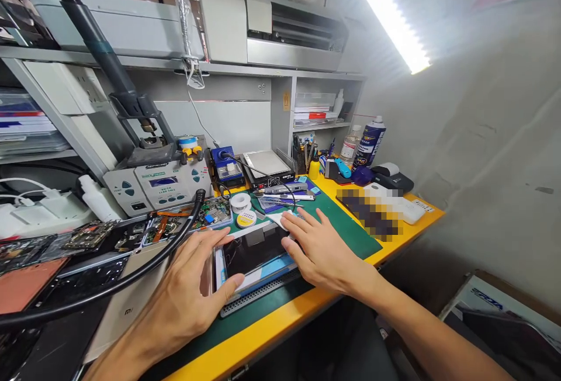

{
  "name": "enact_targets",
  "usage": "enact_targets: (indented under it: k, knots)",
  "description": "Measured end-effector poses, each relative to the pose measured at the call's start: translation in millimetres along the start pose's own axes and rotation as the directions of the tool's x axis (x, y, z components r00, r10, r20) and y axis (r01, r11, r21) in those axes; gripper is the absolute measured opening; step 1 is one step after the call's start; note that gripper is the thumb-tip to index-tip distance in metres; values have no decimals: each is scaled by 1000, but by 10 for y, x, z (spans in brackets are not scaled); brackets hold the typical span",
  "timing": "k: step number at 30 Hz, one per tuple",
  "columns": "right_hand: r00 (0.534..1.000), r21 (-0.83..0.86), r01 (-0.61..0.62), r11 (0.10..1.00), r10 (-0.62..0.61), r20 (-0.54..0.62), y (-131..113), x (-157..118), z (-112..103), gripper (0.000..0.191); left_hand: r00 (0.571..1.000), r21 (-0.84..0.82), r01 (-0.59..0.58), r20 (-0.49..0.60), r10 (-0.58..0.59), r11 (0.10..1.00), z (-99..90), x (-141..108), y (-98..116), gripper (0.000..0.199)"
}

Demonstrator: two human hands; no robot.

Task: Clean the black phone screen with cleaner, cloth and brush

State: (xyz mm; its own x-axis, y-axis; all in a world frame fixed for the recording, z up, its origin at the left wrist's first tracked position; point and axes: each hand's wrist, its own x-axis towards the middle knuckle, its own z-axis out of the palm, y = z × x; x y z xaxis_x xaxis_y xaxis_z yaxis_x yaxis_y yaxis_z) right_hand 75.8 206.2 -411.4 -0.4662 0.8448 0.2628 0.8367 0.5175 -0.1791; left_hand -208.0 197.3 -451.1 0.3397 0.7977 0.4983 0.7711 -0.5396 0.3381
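A dark-screened phone point(252, 252) lies on a blue and white box-like base point(263, 276) over the green mat. My left hand point(188, 281) spans its left end, thumb at the near edge and fingers stretched toward the far edge. The thumb and fingers are apart. My right hand point(315, 249) is over the phone's right end, its fingers spread forward. Under those fingertips and by the thumb shows a white cloth-like piece point(277, 219), partly hidden. Below the base is a perforated grey strip point(263, 293).
A black hose point(144, 273) arches across the left side, over circuit boards point(214, 211) and phone parts. Behind stand a rework station point(162, 185), a solder spool point(241, 202) and a flux tin point(246, 219). Tweezers and tools point(284, 194) lie behind the phone; a spray can point(369, 142) stands back right.
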Motion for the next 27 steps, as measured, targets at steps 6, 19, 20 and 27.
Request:
enact_targets:
  k: [6, 19, 20, 27]
  knots:
    - [1000, -10, 0, 1000, 0, 15, -27, -134, -24, 53, 998, -19, 55, 11, -54, 998, -1, -12, 11, 60]
    - [998, -133, 59, 989, -55, 33, -63, -450, 24, 56, 999, -3, -14, 35, 14, 1000, -112, -4, 46, 60]
    - [997, -137, 71, 988, -67, 33, -91, -451, 36, 57, 999, -3, -19, 36, 19, 1000, -126, -1, 52, 61]
    - [989, -36, 144, 989, -142, 46, -397, -396, 90, 55, 998, 5, -54, 36, 54, 999, -137, 18, 68, 60]
